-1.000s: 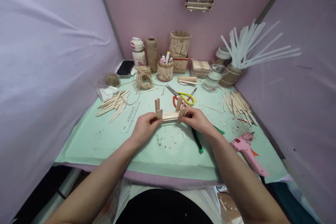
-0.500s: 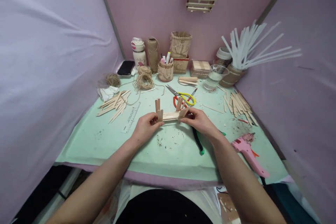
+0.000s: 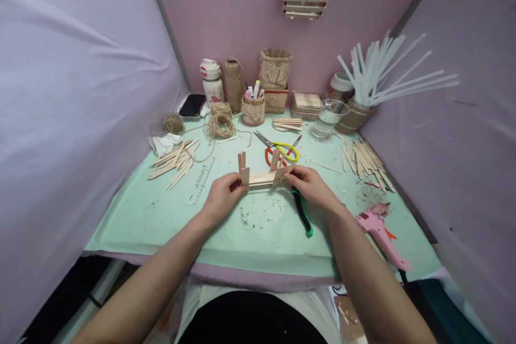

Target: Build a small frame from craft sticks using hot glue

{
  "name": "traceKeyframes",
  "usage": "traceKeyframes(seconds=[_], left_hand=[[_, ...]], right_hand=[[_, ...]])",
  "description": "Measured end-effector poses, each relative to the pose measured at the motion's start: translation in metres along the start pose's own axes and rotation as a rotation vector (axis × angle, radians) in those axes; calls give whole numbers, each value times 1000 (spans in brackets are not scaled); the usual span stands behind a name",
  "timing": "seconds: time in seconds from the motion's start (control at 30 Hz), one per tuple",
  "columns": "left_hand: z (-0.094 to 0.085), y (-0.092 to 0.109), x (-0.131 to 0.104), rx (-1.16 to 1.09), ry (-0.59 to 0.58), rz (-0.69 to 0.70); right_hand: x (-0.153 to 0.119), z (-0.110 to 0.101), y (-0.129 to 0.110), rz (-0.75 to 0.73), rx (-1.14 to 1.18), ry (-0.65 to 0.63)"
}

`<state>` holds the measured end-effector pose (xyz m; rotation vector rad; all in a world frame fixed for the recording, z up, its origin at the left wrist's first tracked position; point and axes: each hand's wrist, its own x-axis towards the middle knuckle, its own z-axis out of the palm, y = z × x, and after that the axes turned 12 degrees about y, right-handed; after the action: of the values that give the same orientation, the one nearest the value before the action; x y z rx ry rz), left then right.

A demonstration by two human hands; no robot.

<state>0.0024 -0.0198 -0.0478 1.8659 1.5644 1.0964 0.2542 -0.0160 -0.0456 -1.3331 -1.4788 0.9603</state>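
Between my hands, just above the table, is a small craft-stick frame with a flat base and short sticks standing up at both ends. My left hand pinches its left end between thumb and fingers. At the right end, the closed fingers of my right hand grip the frame by its upright sticks; the exact contact is partly hidden. Beneath my right hand lies a pair of pliers with black and green handles. Just beyond the frame are scissors with yellow handles and a red-handled tool, partly covered.
A pink glue gun lies at the right. Loose craft sticks and a clear ruler are at the left. Along the back stand a twine ball, a pen holder, a water cup and glue sticks.
My right fingers have shifted slightly right along the frame's right end, with the thumb drawn back from underneath. My left hand stays nearly where it was. The view has shifted slightly.
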Motion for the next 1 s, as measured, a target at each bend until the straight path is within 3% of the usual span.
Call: traceKeyframes(seconds=[0.57,1.0], left_hand=[[2,4,-2,19,-2,47],[3,1,-1,42,-14,43]], right_hand=[[0,14,-1,24,-287,271],[-3,10,-4,-52,-338,154]])
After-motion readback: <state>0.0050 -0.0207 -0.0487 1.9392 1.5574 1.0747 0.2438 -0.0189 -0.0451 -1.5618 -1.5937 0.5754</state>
